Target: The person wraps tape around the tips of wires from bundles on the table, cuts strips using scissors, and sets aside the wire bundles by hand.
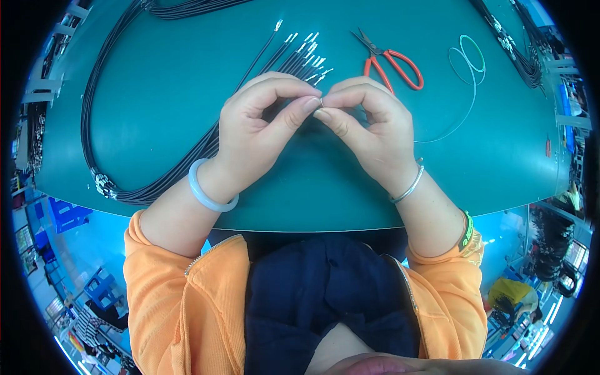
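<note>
Head view: hands (322,106) mid-table, edges distant.

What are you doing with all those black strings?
They are thin black wires with metal tips, lying in a bundle on a green table. The person's left hand and right hand meet at the fingertips and pinch something tiny and silvery between them; it is too small to make out. Red-handled scissors and a loop of pale thin wire lie untouched behind the hands.
</note>
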